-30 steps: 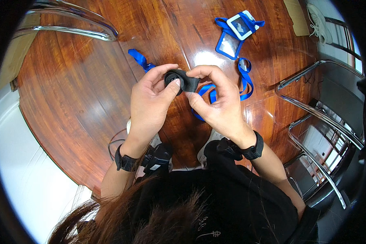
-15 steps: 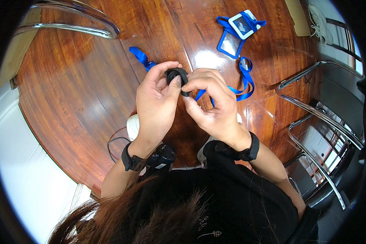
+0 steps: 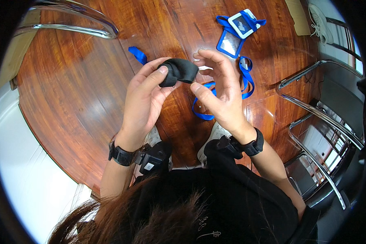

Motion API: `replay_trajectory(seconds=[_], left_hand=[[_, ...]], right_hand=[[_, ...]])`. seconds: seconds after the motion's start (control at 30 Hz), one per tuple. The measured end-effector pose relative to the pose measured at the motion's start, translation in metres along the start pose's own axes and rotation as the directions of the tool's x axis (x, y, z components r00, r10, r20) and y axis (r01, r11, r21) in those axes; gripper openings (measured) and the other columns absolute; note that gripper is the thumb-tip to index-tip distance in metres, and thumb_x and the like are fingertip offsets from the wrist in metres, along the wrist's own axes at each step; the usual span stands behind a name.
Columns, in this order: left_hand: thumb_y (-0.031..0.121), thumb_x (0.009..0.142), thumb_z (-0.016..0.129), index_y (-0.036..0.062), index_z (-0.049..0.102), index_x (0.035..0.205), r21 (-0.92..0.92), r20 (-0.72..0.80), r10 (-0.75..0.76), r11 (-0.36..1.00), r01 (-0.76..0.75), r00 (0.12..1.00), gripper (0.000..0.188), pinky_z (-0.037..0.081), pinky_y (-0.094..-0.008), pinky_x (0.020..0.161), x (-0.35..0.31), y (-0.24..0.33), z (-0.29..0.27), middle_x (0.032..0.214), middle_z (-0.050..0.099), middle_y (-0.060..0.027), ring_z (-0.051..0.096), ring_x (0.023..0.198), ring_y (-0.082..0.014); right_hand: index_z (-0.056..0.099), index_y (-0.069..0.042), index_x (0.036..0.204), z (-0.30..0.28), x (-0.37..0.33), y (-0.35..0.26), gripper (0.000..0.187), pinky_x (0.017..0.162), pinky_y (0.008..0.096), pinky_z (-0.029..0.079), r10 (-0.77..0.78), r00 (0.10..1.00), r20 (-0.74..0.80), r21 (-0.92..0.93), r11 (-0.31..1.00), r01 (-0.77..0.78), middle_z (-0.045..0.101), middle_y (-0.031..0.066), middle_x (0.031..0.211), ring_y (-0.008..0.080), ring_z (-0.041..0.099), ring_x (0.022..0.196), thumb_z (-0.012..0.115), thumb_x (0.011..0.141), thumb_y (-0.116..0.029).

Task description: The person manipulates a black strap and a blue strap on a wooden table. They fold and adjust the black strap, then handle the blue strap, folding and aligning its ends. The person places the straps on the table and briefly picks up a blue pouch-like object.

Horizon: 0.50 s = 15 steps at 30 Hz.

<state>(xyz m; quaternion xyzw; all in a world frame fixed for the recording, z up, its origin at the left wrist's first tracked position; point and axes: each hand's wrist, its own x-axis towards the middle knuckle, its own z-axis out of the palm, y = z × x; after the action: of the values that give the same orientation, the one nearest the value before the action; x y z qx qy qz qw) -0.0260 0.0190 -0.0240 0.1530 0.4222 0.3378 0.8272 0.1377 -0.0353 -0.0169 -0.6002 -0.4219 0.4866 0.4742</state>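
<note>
A rolled-up black fabric band [image 3: 182,70] is pinched at its left end between the thumb and fingers of my left hand [image 3: 144,91]. Its wide, slightly shiny end sticks out to the right. My right hand [image 3: 221,91] is beside that end, thumb and fingers spread apart around it; the thumb tip is close to the band's lower corner, and I cannot tell if it touches. Below the hands, blue lanyard straps [image 3: 203,116] lie on the wooden floor, partly hidden by my right hand. Another blue strap end [image 3: 138,55] shows beyond my left hand.
At the far right lie a white-framed badge holder [image 3: 243,25] and a blue-framed one [image 3: 230,44]. Metal-framed black chairs [image 3: 341,110] stand at the right. A chrome chair leg [image 3: 105,30] reaches in at the far left. My light shoes [image 3: 213,136] are below.
My right fingers have let go of the black band and spread apart. The band now stretches out wider to the right. My left hand has shifted slightly left, still pinching it.
</note>
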Motion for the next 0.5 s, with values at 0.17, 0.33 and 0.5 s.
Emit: replay_trajectory(seconds=[0.17, 0.33, 0.5], left_hand=[[0.023, 0.096, 0.044, -0.0083, 0.046, 0.122, -0.189, 0.039, -0.106, 0.976, 0.111, 0.994, 0.041, 0.041, -0.0436, 0.103, 0.003, -0.002, -0.005, 0.121, 0.054, -0.0222, 0.053, 0.116, -0.0305], [0.033, 0.096, 0.041, -0.0073, 0.048, 0.121, -0.453, 0.164, -0.199, 0.855, 0.253, 0.966, 0.048, 0.041, -0.0461, 0.102, 0.005, -0.002, -0.014, 0.122, 0.054, -0.0236, 0.052, 0.118, -0.0326], [0.036, 0.095, 0.044, -0.0031, 0.051, 0.119, -0.589, 0.300, -0.227, 0.720, 0.367, 0.927, 0.047, 0.041, -0.0476, 0.101, 0.007, -0.003, -0.017, 0.121, 0.055, -0.0232, 0.053, 0.115, -0.0356]], right_hand=[[0.048, -0.004, 0.125, -0.003, 0.002, 0.002, 0.046, 0.089, 0.0308, 0.044, 0.015, 1.000, -0.012, 0.088, 0.996, -0.014, 0.052, 0.0080, 0.116, 0.0163, 0.054, 0.104, 0.063, 0.082, -0.006], [0.055, -0.002, 0.115, -0.002, 0.002, 0.006, 0.032, 0.080, 0.0275, 0.046, 0.055, 0.998, -0.035, 0.057, 0.997, -0.052, 0.055, 0.0074, 0.109, 0.0139, 0.057, 0.095, 0.060, 0.084, -0.005], [0.059, -0.002, 0.108, -0.001, 0.002, 0.007, 0.023, 0.074, 0.0250, 0.047, 0.068, 0.995, -0.066, 0.033, 0.997, -0.066, 0.057, 0.0061, 0.104, 0.0129, 0.059, 0.089, 0.058, 0.085, -0.004]])
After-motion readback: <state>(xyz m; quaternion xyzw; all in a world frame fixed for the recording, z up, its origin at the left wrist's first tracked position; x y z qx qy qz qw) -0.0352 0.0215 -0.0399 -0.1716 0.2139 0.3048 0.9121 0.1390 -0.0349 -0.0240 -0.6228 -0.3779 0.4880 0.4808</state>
